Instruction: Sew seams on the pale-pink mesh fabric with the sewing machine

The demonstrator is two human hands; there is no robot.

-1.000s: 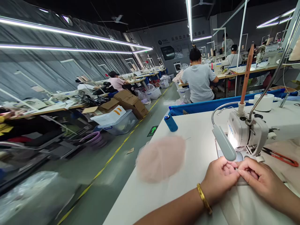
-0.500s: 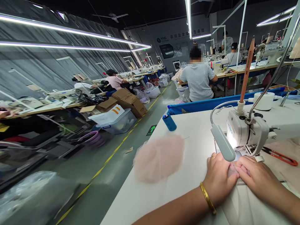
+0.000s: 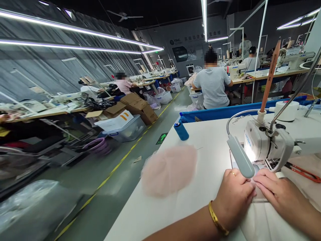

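Observation:
Close in front of the white sewing machine [image 3: 258, 140], my left hand [image 3: 233, 201] is closed, its bent fingers gripping pale sheer fabric [image 3: 260, 219]. My right hand [image 3: 281, 192] presses thumb and fingers together on the same fabric, just right of the left. A grey lamp [image 3: 240, 157] hides the fingertips of the left hand in part and covers some of the needle area. Fabric runs from under both hands toward me. Red-handled thread snips [image 3: 304, 172] lie beyond the right hand, on more pale cloth.
On the white table [image 3: 140, 217] lie a round pink sheer piece [image 3: 170, 170] and a blue thread cone [image 3: 182, 131]. A pencil [image 3: 271, 75] stands upright on the machine, near a white thread spool [image 3: 286, 111]. A person [image 3: 213, 83] sits ahead; boxes [image 3: 139, 107] line the aisle.
My left hand has turned and curled its fingers more tightly at the fabric. The right hand's fingers have straightened somewhat and moved slightly right. The view has shifted a little.

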